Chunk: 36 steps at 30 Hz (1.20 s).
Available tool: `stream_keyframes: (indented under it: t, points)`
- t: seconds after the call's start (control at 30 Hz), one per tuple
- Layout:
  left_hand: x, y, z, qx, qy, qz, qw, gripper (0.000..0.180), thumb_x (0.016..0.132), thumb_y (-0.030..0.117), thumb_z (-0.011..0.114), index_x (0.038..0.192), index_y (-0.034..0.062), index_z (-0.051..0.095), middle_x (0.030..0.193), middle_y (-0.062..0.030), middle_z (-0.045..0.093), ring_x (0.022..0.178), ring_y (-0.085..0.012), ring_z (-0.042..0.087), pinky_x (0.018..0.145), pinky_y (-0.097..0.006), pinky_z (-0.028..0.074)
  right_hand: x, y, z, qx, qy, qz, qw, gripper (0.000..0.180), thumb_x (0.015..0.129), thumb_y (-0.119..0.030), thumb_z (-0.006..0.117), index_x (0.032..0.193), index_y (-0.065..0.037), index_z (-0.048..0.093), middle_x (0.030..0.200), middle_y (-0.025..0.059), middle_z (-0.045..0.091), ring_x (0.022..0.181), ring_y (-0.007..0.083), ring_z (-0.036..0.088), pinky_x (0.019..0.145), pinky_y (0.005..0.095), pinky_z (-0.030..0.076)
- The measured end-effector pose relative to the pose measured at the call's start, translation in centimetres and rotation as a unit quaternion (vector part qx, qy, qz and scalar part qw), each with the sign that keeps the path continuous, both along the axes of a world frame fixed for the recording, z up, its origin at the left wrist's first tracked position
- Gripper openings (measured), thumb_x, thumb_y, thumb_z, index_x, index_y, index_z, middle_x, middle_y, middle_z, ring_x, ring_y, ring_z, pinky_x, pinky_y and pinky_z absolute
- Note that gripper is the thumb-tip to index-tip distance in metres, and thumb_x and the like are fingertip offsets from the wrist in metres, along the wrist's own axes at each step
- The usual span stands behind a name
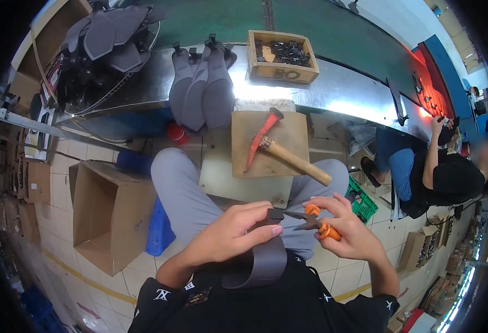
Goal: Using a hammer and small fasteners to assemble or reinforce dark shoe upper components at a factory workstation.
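My left hand (238, 230) is closed on a curved, grey insole-shaped piece (269, 261), its fingers and thumb around the black end part (269, 219). The grey part bends down toward my shirt. In my right hand (346, 225) is a pair of pliers (327, 230) with orange handles. Its dark jaws (305, 221) are spread and point left, with one tip close to the black end part; whether they touch, I cannot tell. Beyond my hands, a red-headed hammer (288, 152) with a wooden handle lies across a brown board (246, 141).
On the metal-edged bench stand a wooden box (282, 72) of small black clips, several grey pieces (216, 83) and a larger heap (108, 36). A cardboard box (110, 216) stands on the floor at left, a green crate (363, 202) at right. A co-worker (449, 172) sits farther right.
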<state>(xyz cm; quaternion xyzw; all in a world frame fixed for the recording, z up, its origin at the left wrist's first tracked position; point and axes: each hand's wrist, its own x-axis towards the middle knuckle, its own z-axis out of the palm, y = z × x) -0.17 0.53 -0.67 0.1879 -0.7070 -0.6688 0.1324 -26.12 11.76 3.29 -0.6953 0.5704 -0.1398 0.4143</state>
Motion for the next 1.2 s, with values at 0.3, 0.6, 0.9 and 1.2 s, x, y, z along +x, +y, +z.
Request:
stream_keyframes:
  t: [0.3,0.6,0.9,1.2]
  points:
    - [-0.1,0.6,-0.4,0.017,0.040,0.011,0.999,0.029,0.098,0.023,0.057,0.090,-0.0042,0.054,0.079,-0.0145,0.049,0.073,-0.0295,0.051,0.067,-0.039,0.041,0.3,-2.1,2.4,-0.007,0.062,0.055,0.997,0.020,0.075,-0.012,0.065,0.091,-0.001,0.067,0.129,0.0147,0.054,0.126,0.0312,0.050,0.110,0.0601,0.026]
    - [0.4,0.3,0.0,0.033,0.031,0.013,0.999,0.028,0.097,0.022,0.059,0.097,-0.0056,0.061,0.086,-0.0143,0.056,0.081,-0.0279,0.055,0.072,-0.036,0.043,0.8,-3.1,2.8,-0.001,0.046,0.063,0.997,0.021,0.075,-0.013,0.067,0.089,0.003,0.069,0.120,0.0191,0.058,0.114,0.0344,0.054,0.103,0.0429,0.041]
    - [0.7,0.5,-0.7,0.032,0.034,0.022,0.999,0.028,0.097,0.023,0.059,0.093,-0.0049,0.060,0.081,-0.0130,0.053,0.076,-0.0260,0.053,0.069,-0.036,0.041,1.4,-3.1,3.1,-0.002,0.068,0.068,0.995,0.020,0.073,-0.011,0.067,0.086,0.005,0.068,0.117,0.0196,0.058,0.111,0.0348,0.056,0.098,0.0401,0.046]
    - [1.2,0.6,-0.7,0.041,0.010,0.024,0.999,0.042,0.095,0.026,0.063,0.071,-0.0050,0.048,0.064,-0.0158,0.046,0.058,-0.0248,0.043,0.056,-0.037,0.036,2.1,-3.2,3.4,0.056,0.033,0.055,0.996,0.029,0.082,-0.023,0.076,0.077,0.004,0.068,0.088,0.0182,0.059,0.082,0.0355,0.059,0.075,0.0422,0.049]
